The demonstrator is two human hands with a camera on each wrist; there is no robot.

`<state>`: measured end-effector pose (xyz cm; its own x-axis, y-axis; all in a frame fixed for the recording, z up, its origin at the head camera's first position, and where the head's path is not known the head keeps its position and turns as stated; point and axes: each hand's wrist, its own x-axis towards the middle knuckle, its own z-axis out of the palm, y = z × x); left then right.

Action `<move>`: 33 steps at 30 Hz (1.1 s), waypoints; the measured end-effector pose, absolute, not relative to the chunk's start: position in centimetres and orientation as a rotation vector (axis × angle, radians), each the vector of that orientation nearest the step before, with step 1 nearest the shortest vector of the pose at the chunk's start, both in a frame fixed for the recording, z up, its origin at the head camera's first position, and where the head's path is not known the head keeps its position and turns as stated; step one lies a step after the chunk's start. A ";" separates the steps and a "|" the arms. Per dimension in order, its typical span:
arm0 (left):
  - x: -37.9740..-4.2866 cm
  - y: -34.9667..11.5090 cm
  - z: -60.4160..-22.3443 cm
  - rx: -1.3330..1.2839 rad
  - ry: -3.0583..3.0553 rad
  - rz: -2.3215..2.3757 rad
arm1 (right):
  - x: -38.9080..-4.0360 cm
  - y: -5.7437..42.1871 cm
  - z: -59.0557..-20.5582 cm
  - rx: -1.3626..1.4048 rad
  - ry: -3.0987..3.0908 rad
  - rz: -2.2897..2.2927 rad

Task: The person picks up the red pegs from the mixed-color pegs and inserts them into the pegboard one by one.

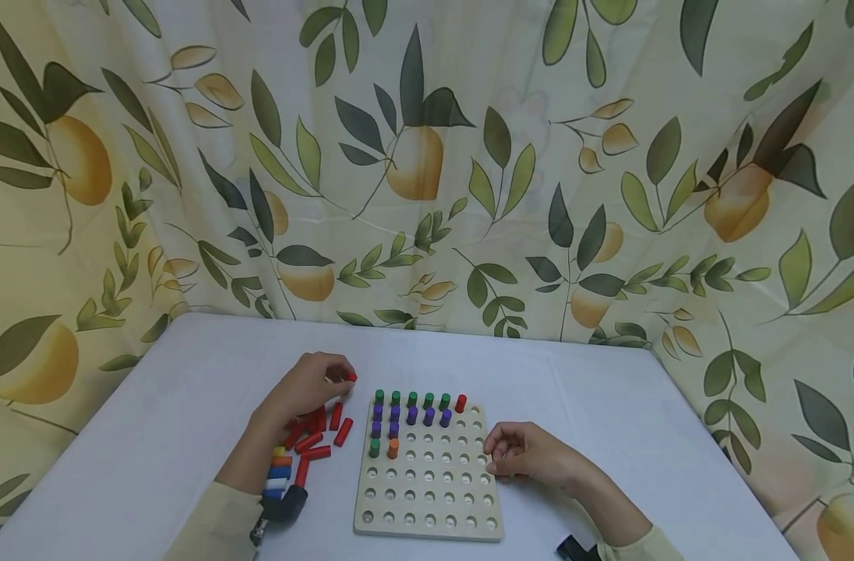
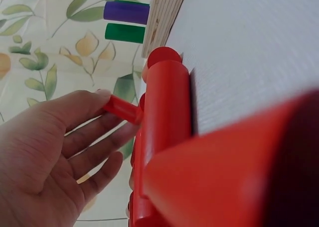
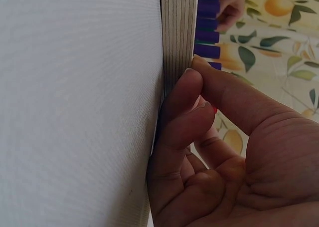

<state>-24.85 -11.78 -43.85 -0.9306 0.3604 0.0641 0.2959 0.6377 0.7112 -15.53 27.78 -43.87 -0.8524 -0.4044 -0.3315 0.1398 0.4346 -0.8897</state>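
My left hand (image 1: 313,385) pinches a red peg (image 2: 122,109) between thumb and fingertips, above the table and left of the board's far corner. Below it lie several loose red pegs (image 1: 343,432), large in the left wrist view. My right hand (image 1: 535,454) holds the right edge of the wooden pegboard (image 3: 178,32), its thumb at the upper face and curled fingers against the side. Green pegs (image 1: 412,398) and one red peg (image 1: 460,403) fill most of the far row. Purple pegs (image 1: 429,417) stand in the two rows behind. One green and one orange peg (image 1: 393,448) stand nearer.
Beside the left wrist lie blue, white, orange and yellow pegs (image 1: 278,473), partly hidden by the sleeve and a black wrist device (image 1: 284,506). A white cloth (image 1: 567,382) covers the table. A fruit-patterned curtain (image 1: 427,257) hangs behind it.
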 end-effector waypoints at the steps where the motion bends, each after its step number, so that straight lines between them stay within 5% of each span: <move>1: -24.9 -11.8 -43.9 0.553 2.767 1.184 | -15.5 27.8 -43.9 -0.220 2.185 -1.424; 33: -24.7 -11.7 -43.5 0.547 2.781 1.231 | -15.4 27.8 -43.8 -0.212 2.183 -1.429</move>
<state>-24.66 -11.70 -43.49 -0.9361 0.3388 0.0942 0.2976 0.6204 0.7257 -15.41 27.76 -43.83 -0.8536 -0.3992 -0.3346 0.1471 0.4314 -0.8901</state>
